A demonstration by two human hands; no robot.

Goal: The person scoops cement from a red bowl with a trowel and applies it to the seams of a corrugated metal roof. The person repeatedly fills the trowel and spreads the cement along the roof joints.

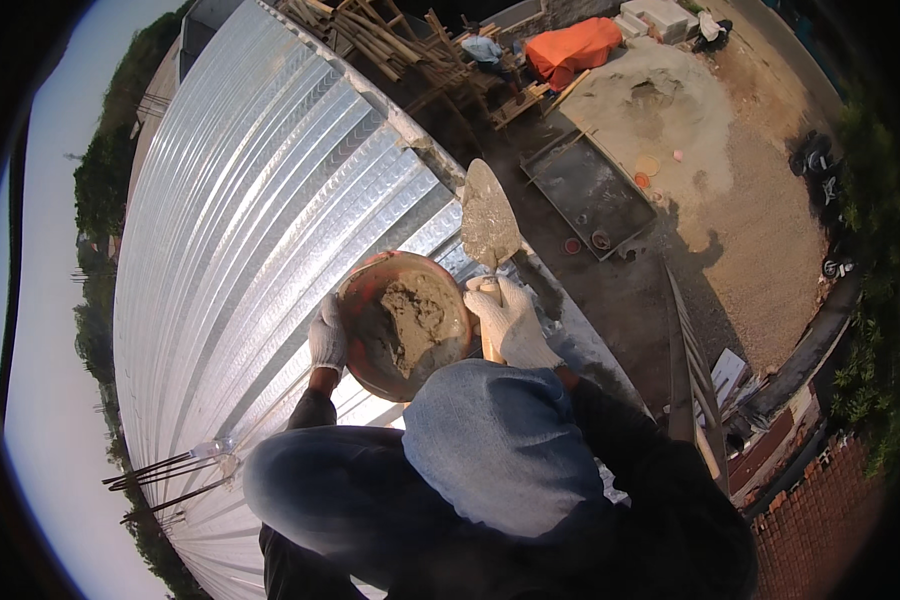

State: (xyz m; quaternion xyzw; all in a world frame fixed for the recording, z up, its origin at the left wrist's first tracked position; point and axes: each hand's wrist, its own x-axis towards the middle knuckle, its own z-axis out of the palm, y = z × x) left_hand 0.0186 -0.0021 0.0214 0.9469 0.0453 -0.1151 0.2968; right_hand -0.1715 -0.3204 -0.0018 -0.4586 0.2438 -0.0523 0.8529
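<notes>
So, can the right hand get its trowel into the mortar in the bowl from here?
Probably yes. The right hand holds the trowel just beside the bowl, which the left hand tips toward it. The mortar lies uncovered, with nothing between blade and bowl.

This is an outdoor building site, seen from up on a roof of shiny corrugated metal sheeting (260,230). Down on the bare dirt yard lie a grey heap of mixed cement (650,105), a flat rectangular mortar-mixing tray (590,190), stacked wooden poles (390,40) and an orange tarpaulin (573,48).
</notes>
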